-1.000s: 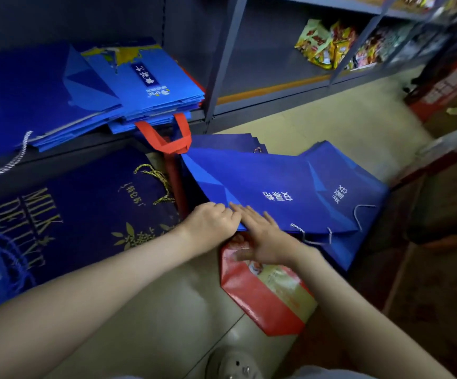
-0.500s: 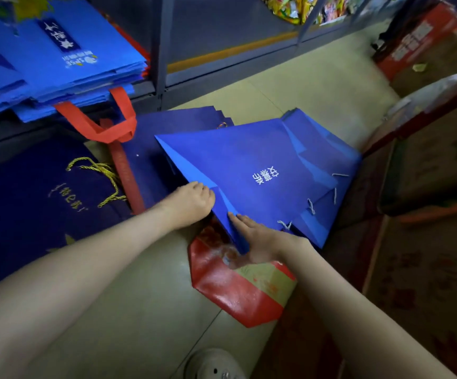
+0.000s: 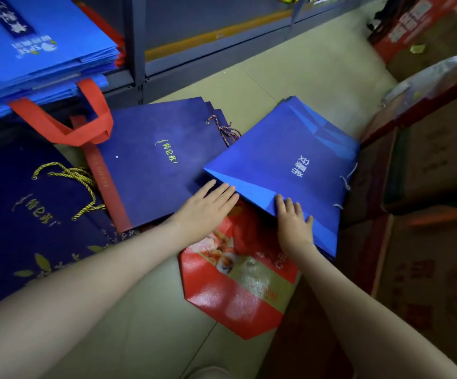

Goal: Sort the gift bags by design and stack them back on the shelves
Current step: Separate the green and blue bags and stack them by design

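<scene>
A bright blue gift bag (image 3: 284, 165) with white characters lies flat on the floor at the right, on top of more bags like it. My right hand (image 3: 293, 222) rests flat on its near corner, fingers straight. My left hand (image 3: 205, 206) lies open, fingers straight, at the near edge of a stack of dark navy bags (image 3: 156, 160) with gold characters, beside the blue bag's left corner. A red bag (image 3: 235, 280) with a food picture lies under both hands. More bright blue bags (image 3: 38, 47) are stacked on the shelf at top left.
A red fabric handle (image 3: 66, 124) hangs from the shelf stack over the navy bags. A large navy bag (image 3: 25, 214) with gold cord lies at the left. Cardboard boxes (image 3: 427, 187) line the right side. A grey metal shelf frame (image 3: 137, 42) stands behind. Bare floor tiles (image 3: 304, 69) show beyond the bags.
The bright blue bag has been lowered and shifted right, uncovering the navy stack. My left hand let go of it and opened flat; my right hand moved from under its edge to on top.
</scene>
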`<action>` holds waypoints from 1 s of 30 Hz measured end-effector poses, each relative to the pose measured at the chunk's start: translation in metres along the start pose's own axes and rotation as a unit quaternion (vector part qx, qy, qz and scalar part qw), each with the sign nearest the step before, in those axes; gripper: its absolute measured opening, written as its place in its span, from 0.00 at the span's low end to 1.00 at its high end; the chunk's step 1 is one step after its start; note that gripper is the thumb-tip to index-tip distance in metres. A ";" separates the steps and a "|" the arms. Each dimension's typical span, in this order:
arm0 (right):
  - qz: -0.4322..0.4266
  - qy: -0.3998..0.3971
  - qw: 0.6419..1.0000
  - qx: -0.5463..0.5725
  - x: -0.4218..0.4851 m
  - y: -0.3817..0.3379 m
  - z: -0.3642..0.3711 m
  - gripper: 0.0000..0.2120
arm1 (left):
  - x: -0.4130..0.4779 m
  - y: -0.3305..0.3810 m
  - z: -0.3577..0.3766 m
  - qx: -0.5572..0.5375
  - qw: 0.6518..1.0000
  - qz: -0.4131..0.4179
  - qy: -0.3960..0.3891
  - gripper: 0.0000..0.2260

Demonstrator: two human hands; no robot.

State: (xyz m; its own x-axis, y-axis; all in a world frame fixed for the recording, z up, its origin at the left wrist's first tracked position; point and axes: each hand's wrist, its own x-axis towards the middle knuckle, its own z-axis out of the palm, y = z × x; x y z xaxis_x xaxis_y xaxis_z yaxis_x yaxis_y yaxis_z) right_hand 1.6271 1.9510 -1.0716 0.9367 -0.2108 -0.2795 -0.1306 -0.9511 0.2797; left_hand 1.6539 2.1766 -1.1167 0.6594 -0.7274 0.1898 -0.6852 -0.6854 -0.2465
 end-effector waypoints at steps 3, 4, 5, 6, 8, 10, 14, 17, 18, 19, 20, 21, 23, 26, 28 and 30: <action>0.072 -0.057 0.995 0.047 0.025 0.018 0.009 0.33 | -0.009 0.002 0.011 -0.008 0.999 -0.033 -0.028 0.33; 0.074 -0.084 0.992 0.060 0.032 0.022 0.011 0.34 | -0.012 0.003 0.014 0.007 0.998 -0.041 -0.044 0.33; 0.059 -0.105 0.990 0.069 0.037 0.024 0.013 0.37 | -0.016 0.004 0.020 0.034 0.997 -0.037 -0.062 0.33; 0.030 -0.113 0.990 0.073 0.041 0.024 0.014 0.40 | -0.019 0.006 0.027 0.053 0.994 -0.030 -0.091 0.31; -0.057 -0.091 0.993 0.055 0.046 0.017 0.017 0.43 | -0.025 0.002 0.030 0.045 0.991 -0.053 -0.112 0.30; -0.127 -0.052 0.990 0.039 0.049 0.003 0.019 0.40 | -0.025 0.000 0.034 0.026 0.993 -0.059 -0.100 0.31; -0.115 -0.030 0.990 0.075 0.055 -0.017 0.022 0.38 | -0.025 -0.005 0.047 0.016 0.996 -0.072 -0.050 0.31; -0.073 -0.026 0.993 0.089 0.062 -0.020 0.023 0.37 | -0.029 -0.011 0.049 0.007 0.992 -0.117 -0.051 0.31; -0.072 -0.013 0.994 0.083 0.063 -0.024 0.023 0.36 | -0.033 -0.016 0.048 0.001 0.989 -0.135 -0.061 0.32; -0.083 0.008 0.994 0.076 0.063 -0.030 0.022 0.36 | -0.037 -0.022 0.047 -0.002 0.986 -0.155 -0.064 0.33; -0.103 0.035 0.991 0.074 0.063 -0.041 0.020 0.35 | -0.043 -0.030 0.044 -0.009 0.983 -0.175 -0.058 0.34; -0.130 0.067 0.986 0.080 0.062 -0.055 0.017 0.35 | -0.050 -0.039 0.040 -0.014 0.980 -0.194 -0.044 0.34; -0.195 0.141 0.965 0.102 0.060 -0.091 0.008 0.36 | -0.071 -0.065 0.028 -0.019 0.971 -0.238 -0.022 0.34; -0.276 0.200 0.931 0.130 0.059 -0.157 -0.016 0.39 | -0.121 -0.119 0.001 0.027 0.942 -0.335 0.003 0.32; -0.331 0.223 0.904 0.149 0.052 -0.205 -0.039 0.39 | -0.166 -0.157 -0.016 0.072 0.908 -0.413 -0.010 0.36; -0.381 0.238 0.879 0.161 0.042 -0.254 -0.061 0.40 | -0.212 -0.189 -0.032 0.106 0.871 -0.477 -0.047 0.41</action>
State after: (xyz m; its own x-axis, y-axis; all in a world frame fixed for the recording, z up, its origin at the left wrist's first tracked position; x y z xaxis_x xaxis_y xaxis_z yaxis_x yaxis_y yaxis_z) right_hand 1.7194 2.1972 -1.0985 0.8115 0.5607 0.1645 0.5806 -0.8057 -0.1177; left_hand 1.6336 2.4594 -1.0800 0.9269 0.1823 0.3281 0.2539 -0.9483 -0.1903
